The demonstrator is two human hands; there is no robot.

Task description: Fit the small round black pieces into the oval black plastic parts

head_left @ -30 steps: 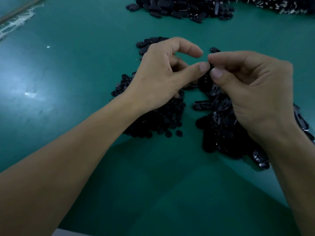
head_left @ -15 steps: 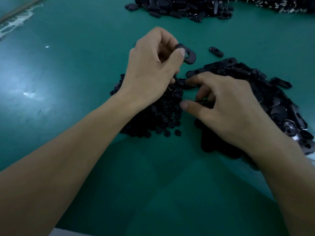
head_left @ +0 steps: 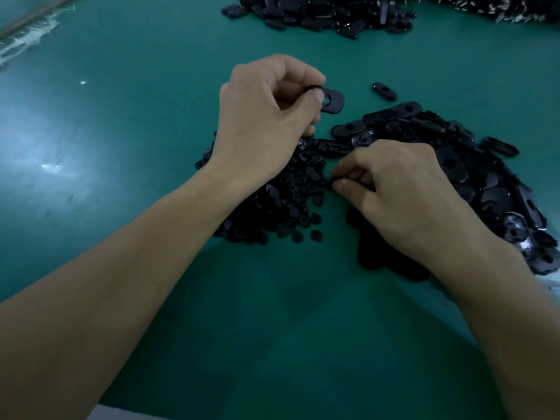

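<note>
Left hand [head_left: 263,116] pinches an oval part [head_left: 334,102]; right hand [head_left: 409,192] curls beside the round pieces [head_left: 288,207], grip unclear.

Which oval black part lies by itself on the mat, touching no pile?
The lone oval part past the near oval heap, right of the held oval part in the left hand; green mat surrounds it.

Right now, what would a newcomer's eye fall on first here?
The left hand, over the middle of the green table, pinches one oval black part. Nearer the camera, the right hand has its fingers at the edge of the heap of small round pieces, with the heap of oval parts to its right; whether it holds a piece is unclear.
</note>
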